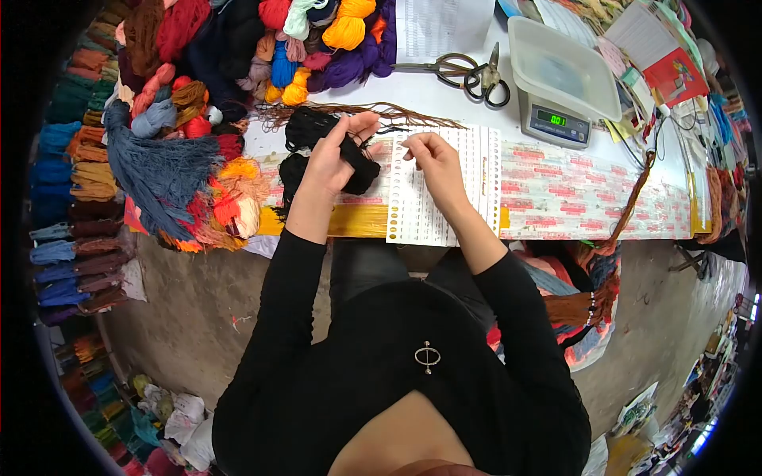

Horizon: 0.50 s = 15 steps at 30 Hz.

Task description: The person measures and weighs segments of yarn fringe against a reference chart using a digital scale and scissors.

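Note:
My left hand is wrapped partly round a bundle of black yarn, fingers curved and pointing right. More black yarn lies beneath and left of it on the table. Just to the right, my right hand hovers over a white card with rows of small holes and printed marks. Its thumb and index finger are pinched together near a thin dark strand; whether the strand is between them is too small to tell. Brown strands stretch along the table behind both hands.
Black-handled scissors lie behind the card. A digital scale carries a clear plastic tray at the right. Coloured yarn balls and a blue-grey skein crowd the left. Papers and a red booklet are far right.

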Available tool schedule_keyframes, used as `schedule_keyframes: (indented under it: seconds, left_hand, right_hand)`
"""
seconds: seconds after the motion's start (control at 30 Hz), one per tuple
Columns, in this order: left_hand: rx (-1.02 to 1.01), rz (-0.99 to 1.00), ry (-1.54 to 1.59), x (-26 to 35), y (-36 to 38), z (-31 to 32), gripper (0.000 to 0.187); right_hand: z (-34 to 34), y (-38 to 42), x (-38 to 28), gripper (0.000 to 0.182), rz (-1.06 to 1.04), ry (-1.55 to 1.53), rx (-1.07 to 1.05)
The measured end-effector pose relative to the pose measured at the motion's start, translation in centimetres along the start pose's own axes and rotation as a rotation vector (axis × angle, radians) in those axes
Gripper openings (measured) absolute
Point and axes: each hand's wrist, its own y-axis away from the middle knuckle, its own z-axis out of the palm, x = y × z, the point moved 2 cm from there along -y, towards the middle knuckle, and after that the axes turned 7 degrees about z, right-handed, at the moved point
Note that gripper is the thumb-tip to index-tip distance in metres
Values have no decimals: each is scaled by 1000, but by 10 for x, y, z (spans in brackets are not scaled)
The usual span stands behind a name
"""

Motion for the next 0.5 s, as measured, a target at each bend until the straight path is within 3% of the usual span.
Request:
schedule_keyframes:
  seconds: [0.1,0.17,0.23,0.43,0.5]
  left_hand:
    - [-52,-86,-50,-6,10,22,40]
    - [-215,-137,-80,-13,13,27,42]
    - [-181,-118,-95,-13,19,36,42]
    - [-82,-107,-17,-9,20,29,41]
    - [-156,-101,-70,-11,20,30,41]
  right_hand:
    - [12,2,-7,20,-197,39,-38]
    - [22,-1,-2,15,-252,53,-51]
    - [24,-3,6,13,-136,-30,-34]
    - [28,5,-3,11,-71,-155,-32]
    - [31,7,-6,11,-180,15,-26]
